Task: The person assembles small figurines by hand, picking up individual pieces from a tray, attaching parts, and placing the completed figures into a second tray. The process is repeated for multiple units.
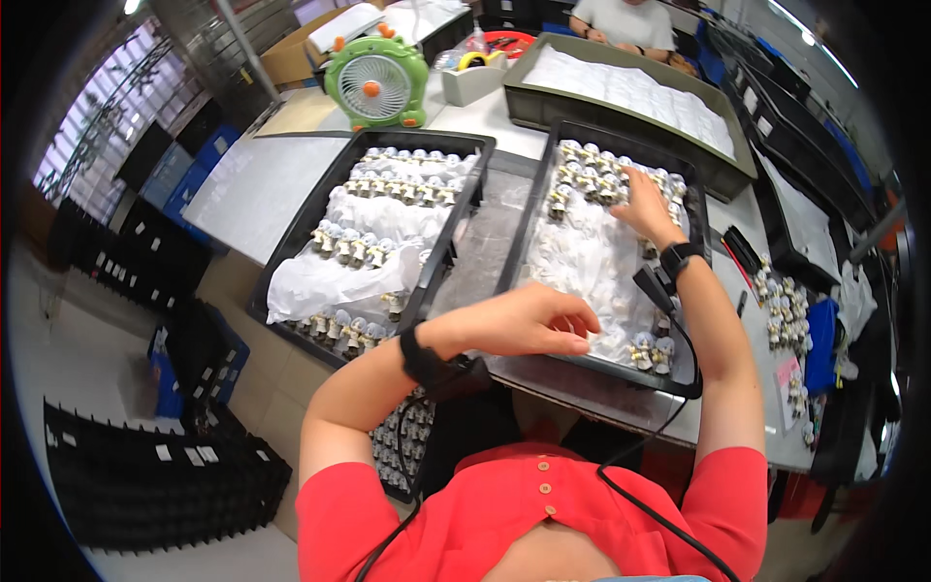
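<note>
Item 1, nearest: your left hand [529, 320], wrist strapped with a black band, hovers over the near edge of the right-hand black tray [539, 184], fingers curled loosely inward; you cannot tell whether anything is pinched in them.

Item 2: a pair of small white-and-gold figurines [651, 353] stands at the near right corner of that tray, just beside your left fingertips, on white padding [587, 262].

Item 3: your right hand [646, 206], also wearing a black wrist device, lies fingers-down on the far right part of the same tray, resting among the figurine rows [582, 175] along its far edge; the fingers are spread and flat, clasping nothing visible.

Item 4: a second black tray [291, 262] sits to the left on the desk [262, 179], holding rows of like figurines between folds of white wrap.

Item 5: more figurines [781, 310] lie loose near the desk's right edge.

Item 6, farthest: a green desk fan [375, 82] stands at the far left, a grey tray of white packets [640, 92] at the far edge, another person [626, 21] seated behind it.
</note>
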Motion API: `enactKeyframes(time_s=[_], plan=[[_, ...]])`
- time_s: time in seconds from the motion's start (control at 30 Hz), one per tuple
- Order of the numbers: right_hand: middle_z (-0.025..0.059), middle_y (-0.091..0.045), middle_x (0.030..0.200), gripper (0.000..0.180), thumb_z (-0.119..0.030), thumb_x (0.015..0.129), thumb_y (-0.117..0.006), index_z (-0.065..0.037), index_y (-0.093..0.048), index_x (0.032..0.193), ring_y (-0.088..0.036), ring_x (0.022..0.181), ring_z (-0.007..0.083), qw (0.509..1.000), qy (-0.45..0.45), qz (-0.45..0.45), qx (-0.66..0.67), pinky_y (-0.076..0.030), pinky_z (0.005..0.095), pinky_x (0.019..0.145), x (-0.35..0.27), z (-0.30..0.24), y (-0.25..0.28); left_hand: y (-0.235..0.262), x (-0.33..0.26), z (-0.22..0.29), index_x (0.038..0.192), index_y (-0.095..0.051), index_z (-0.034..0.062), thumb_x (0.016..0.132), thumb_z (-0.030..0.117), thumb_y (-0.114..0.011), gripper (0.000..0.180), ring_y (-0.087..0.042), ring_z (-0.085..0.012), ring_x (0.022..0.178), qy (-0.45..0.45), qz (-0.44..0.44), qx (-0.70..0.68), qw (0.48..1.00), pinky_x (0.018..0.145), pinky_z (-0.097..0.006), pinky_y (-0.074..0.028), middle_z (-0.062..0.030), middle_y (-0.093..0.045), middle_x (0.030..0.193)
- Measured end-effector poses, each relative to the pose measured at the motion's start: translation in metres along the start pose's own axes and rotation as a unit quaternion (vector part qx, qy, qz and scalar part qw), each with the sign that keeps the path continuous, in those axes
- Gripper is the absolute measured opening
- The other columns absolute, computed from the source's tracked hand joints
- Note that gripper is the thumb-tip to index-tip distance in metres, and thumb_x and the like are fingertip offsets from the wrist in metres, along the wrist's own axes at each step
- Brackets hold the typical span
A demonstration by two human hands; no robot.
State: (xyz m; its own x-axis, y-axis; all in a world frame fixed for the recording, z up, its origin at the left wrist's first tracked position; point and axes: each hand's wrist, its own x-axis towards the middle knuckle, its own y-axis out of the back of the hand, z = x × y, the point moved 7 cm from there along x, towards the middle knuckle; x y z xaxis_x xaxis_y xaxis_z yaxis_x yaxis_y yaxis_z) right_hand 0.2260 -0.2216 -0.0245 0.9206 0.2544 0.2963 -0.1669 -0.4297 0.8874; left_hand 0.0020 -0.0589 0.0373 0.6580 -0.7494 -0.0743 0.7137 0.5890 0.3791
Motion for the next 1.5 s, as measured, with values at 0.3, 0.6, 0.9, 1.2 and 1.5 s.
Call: enactKeyframes(time_s=[0.3,0.6,0.9,1.2,1.5], plan=[[0.0114,-0.05,0.126,0.069,-0.023,0.067,-0.074,-0.011,-0.046,0.129,-0.042,0.121,0.0309,0.999,0.025,-0.024,-0.031,-0.033,0.049,0.098,-0.008,0.017,-0.017,-0.002,0.02,-0.054,0.112,-0.057,0.0002,0.088,0.018,-0.061,0.03,-0.06,-0.0124,0.096,0.024,0.096,-0.19,0.977,0.086,-0.027,-0.046,-0.0072,-0.063,0.102],[0.014,-0.053,0.124,0.076,-0.012,0.061,-0.077,-0.01,-0.044,0.13,-0.05,0.114,0.0298,0.987,0.117,0.0,0.111,-0.04,0.0382,0.096,-0.02,-0.052,0.031,0.018,0.014,-0.068,0.127,-0.046,0.007,0.088,0.021,-0.062,0.045,-0.058,-0.0137,0.099,0.044,0.204,-0.381,0.901,0.084,-0.027,-0.045,-0.0078,-0.056,0.116],[0.0117,-0.053,0.12,0.096,-0.006,0.061,-0.082,-0.011,-0.03,0.141,-0.053,0.108,0.0251,0.909,0.271,-0.012,0.315,-0.044,0.0352,0.093,-0.089,-0.166,0.074,0.047,0.006,-0.049,0.138,-0.031,0.0033,0.091,0.013,-0.056,0.054,-0.054,-0.0169,0.11,-0.083,0.304,-0.413,0.855,0.092,-0.032,-0.046,-0.0084,-0.05,0.125],[0.0107,-0.053,0.121,0.095,-0.007,0.062,-0.081,-0.01,-0.029,0.141,-0.051,0.108,0.0278,0.894,0.299,0.027,0.332,-0.043,0.0374,0.092,-0.1,-0.158,0.053,0.045,0.003,-0.05,0.137,-0.034,0.0029,0.085,0.002,-0.062,0.059,-0.056,-0.0176,0.106,-0.071,0.327,-0.342,0.878,0.089,-0.03,-0.048,-0.0088,-0.047,0.122],[0.0107,-0.052,0.12,0.098,-0.008,0.061,-0.081,-0.008,-0.027,0.142,-0.052,0.105,0.0272,0.895,0.27,0.016,0.355,-0.043,0.0372,0.092,-0.099,-0.154,0.053,0.048,0.002,-0.05,0.138,-0.032,0.0026,0.088,0.007,-0.06,0.057,-0.058,-0.0143,0.101,-0.079,0.326,-0.35,0.875,0.084,-0.029,-0.049,-0.0062,-0.051,0.117]])
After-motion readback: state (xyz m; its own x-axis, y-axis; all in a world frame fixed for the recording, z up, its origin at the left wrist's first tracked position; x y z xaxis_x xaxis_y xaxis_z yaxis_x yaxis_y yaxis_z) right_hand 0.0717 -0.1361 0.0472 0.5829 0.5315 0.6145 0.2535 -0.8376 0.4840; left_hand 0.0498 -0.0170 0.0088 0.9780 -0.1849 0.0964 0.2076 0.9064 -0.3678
